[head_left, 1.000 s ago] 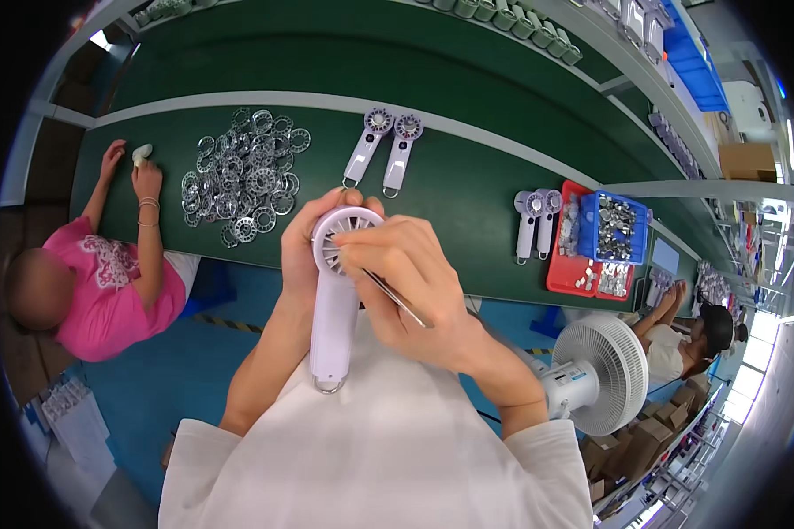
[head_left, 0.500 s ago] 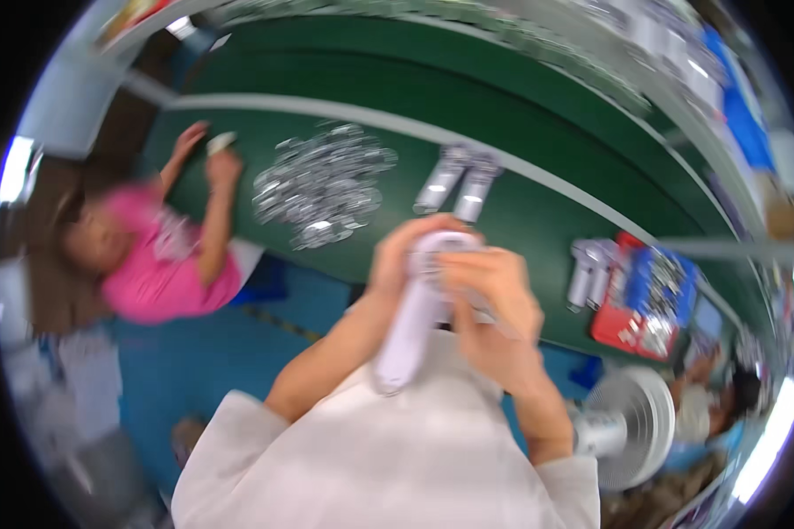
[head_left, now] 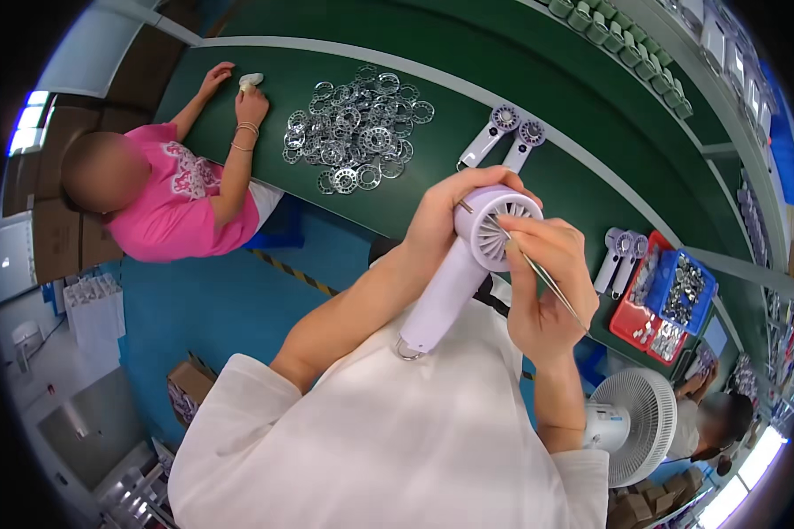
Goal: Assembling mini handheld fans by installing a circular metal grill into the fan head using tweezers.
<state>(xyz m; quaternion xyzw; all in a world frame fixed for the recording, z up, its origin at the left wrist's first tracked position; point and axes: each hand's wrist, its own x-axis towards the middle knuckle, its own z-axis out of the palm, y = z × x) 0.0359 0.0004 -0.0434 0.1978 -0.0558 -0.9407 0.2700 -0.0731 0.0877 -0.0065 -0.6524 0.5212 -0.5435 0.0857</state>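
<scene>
On the left, a person in a pink shirt (head_left: 181, 198) sits at the green table (head_left: 454, 119), holding something white (head_left: 250, 80). Next comes a big pile of shiny rings (head_left: 353, 132). In the middle, the left hand (head_left: 437, 216) is wrapped around the top of a purple fan (head_left: 445, 295), which tilts in front of the white shirt (head_left: 370, 441). Two more fans (head_left: 490, 145) lie on the table behind. The right hand (head_left: 538, 313) pinches a thin metal stick (head_left: 551, 282) at the fan's round front. Farther right, two fans (head_left: 609, 263) lie beside a red tray (head_left: 629, 326) and a blue box (head_left: 704, 300) of shiny bits.
</scene>
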